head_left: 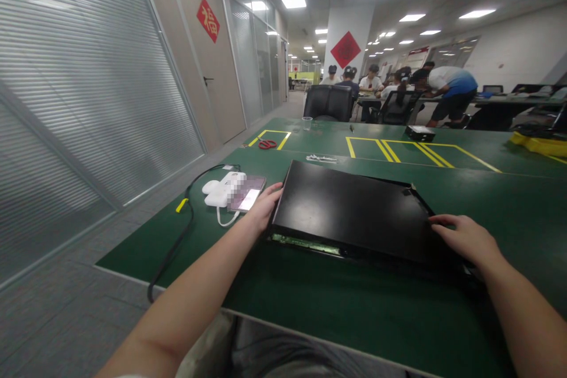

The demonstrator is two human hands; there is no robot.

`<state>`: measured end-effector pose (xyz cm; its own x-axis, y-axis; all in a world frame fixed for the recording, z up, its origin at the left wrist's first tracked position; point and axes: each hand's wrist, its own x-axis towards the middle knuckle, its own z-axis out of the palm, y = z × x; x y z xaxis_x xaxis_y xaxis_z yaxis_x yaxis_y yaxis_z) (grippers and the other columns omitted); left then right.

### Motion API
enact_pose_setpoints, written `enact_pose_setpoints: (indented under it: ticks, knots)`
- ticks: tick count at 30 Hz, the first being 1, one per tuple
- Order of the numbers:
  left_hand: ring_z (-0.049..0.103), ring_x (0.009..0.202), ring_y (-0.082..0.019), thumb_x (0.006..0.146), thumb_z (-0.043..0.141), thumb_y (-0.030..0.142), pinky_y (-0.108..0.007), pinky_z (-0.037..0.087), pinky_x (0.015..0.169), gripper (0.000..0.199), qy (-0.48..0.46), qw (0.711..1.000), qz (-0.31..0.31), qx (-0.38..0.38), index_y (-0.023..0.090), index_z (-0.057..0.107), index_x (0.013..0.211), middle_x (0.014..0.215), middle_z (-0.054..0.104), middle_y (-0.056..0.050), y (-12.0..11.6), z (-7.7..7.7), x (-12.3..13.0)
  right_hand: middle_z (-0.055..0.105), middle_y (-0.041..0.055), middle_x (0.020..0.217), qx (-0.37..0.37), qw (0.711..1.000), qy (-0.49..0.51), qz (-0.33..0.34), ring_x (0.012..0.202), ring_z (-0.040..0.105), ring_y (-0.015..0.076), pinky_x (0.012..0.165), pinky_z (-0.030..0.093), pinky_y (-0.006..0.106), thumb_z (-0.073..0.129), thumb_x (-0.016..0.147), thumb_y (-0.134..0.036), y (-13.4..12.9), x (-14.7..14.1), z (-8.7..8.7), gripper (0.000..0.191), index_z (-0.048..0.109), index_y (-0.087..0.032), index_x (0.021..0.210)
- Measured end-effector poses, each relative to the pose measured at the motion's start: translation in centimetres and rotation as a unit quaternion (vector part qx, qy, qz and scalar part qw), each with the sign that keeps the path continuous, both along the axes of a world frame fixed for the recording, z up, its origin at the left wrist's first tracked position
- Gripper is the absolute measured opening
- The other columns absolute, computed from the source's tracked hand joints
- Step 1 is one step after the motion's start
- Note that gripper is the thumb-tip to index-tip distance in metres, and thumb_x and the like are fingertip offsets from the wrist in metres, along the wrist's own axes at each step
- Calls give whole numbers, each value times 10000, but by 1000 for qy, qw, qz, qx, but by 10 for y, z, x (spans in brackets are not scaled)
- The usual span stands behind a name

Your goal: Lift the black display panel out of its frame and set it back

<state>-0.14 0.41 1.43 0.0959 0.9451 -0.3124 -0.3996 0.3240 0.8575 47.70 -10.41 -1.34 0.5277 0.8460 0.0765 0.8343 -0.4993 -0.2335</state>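
A flat black case [349, 204] lies in front of me, tilted with its left end raised. Along its front left edge a gap shows a strip of green circuit board [305, 243]. My left hand [267, 204] grips the left side, with some of its fingers hidden behind the case. At the opposite side my right hand [465, 237] holds the right edge, fingertips on the top face near the corner. The underside of the case is out of sight.
Left of the case lie a phone [252, 194], a white charger [221, 190] and a black cable [191, 212]. Beyond are red scissors [267, 144], a silver tool [321, 159], a plastic cup [307, 123] and a small black box [420, 133] on the green table [177, 266]. Several people sit further back.
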Motion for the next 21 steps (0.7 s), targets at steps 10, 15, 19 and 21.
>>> enact_pose_setpoints:
  ticks: [10,15,19,21]
  knots:
    - [759,775,-215,711,896,201,-280,566,662,377,21,997,-49,59,150,791,1069,891,813,-85,-5,3,-3,755,122,1117,1,1000,6,10,1022,709,346,782,553,430,538,784,-515,1,4,-4,456,828,-298,1061]
    - [747,987,-249,692,845,217,-274,554,751,266,21,996,-31,86,179,817,954,1001,821,-78,-3,0,-2,746,129,1145,-8,1000,8,8,1027,708,350,794,552,438,520,791,-528,0,3,-2,484,825,-299,1088]
    - [727,1063,-293,604,900,237,-353,547,906,410,5,991,-46,124,156,814,997,1035,813,-112,-9,5,-2,730,142,1193,-12,1000,6,10,1064,699,353,820,550,439,504,791,-531,-1,-1,0,509,819,-282,1104]
    - [728,1066,-307,565,906,195,-379,540,934,523,-9,985,-93,142,149,806,1076,1086,806,-121,-14,11,-1,730,146,1187,-10,1000,7,8,1068,698,354,817,549,437,502,788,-531,-1,-3,1,508,816,-274,1094]
